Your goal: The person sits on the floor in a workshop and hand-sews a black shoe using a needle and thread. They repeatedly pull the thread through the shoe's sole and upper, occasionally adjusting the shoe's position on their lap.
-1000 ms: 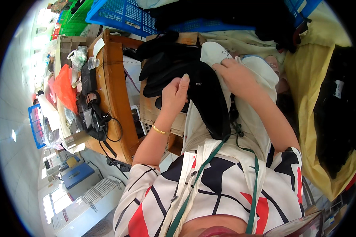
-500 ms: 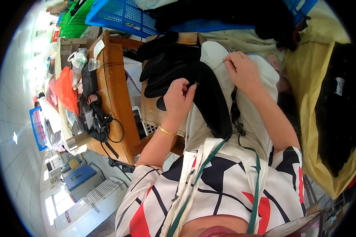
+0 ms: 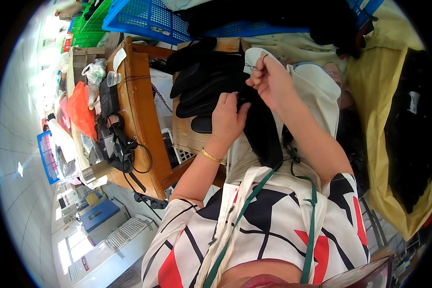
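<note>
A long black sock-like fabric piece (image 3: 262, 125) lies over my lap, reaching from the pile on the left toward my waist. My left hand (image 3: 229, 116), with a gold bracelet at the wrist, pinches its upper edge between thumb and fingers. Just above and to the right, my right hand (image 3: 272, 82) is closed with curled fingers close to the fabric. A thin dark thread (image 3: 250, 66) shows by those fingers; whether a needle is in them I cannot make out. Several more black, round-ended pieces (image 3: 197, 89) lie stacked beside the left hand.
The stack rests on a cardboard box (image 3: 185, 132). Left of it stands a wooden table (image 3: 141, 105) with a red bag (image 3: 80, 108) and cables. A blue basket (image 3: 144, 21) with black fabric stands ahead. At right is a yellow sack (image 3: 369, 105) containing black material.
My right hand has moved left toward the fabric, from holding the thread drawn out to the right. My left hand has shifted slightly right, and the hands are now close together.
</note>
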### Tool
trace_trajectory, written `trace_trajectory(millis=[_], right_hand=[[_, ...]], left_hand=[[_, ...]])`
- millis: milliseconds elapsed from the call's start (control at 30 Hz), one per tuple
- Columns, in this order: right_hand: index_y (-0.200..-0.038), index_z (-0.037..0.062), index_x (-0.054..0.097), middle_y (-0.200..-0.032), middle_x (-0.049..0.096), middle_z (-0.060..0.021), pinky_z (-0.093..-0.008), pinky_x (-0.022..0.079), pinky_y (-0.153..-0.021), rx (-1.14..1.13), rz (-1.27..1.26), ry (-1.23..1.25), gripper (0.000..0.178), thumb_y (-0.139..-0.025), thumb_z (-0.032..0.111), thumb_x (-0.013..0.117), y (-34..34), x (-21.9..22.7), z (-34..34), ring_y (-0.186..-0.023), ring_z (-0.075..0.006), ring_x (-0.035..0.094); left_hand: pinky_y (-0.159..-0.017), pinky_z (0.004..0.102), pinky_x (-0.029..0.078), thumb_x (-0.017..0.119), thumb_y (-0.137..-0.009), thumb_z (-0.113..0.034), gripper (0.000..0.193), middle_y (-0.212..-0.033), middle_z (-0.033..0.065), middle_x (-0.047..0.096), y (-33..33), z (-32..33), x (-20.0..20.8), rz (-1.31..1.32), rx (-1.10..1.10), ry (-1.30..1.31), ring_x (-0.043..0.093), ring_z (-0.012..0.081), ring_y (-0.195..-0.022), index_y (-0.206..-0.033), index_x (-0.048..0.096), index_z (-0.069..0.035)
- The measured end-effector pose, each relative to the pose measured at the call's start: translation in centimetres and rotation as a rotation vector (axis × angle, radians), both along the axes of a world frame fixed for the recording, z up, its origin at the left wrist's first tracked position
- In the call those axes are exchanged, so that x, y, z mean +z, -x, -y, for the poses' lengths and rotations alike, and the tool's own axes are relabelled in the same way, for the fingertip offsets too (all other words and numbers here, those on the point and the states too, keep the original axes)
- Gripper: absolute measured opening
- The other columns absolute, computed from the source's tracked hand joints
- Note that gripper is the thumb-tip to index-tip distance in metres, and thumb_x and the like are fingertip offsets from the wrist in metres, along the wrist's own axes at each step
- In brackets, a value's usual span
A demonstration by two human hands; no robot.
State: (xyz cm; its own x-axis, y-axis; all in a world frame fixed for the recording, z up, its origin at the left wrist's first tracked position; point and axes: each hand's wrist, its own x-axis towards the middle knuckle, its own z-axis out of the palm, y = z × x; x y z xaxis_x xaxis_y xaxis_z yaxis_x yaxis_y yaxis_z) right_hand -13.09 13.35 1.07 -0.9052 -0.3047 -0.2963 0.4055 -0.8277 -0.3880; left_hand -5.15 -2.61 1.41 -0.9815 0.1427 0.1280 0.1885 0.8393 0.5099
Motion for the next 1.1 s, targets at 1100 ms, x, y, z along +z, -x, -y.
trace_trajectory(millis=[1100], right_hand=[[-0.074, 0.0071, 0.04, -0.072, 0.037, 0.0007, -0.0255, 0.036, -0.065, -0.049, -0.369, -0.548, 0.021, -0.095, 0.008, 0.041, -16.3, 8.7, 0.3, -0.066, -0.0084, 0.035]], left_hand=[[-0.062, 0.0395, 0.053, 0.061, -0.082, -0.019, 0.016, -0.086, 0.0073, 0.068, 0.1, 0.1, 1.7, 0.027, -0.449, 0.238, 0.069, 0.0273, -0.08, -0.097, 0.066, -0.015]])
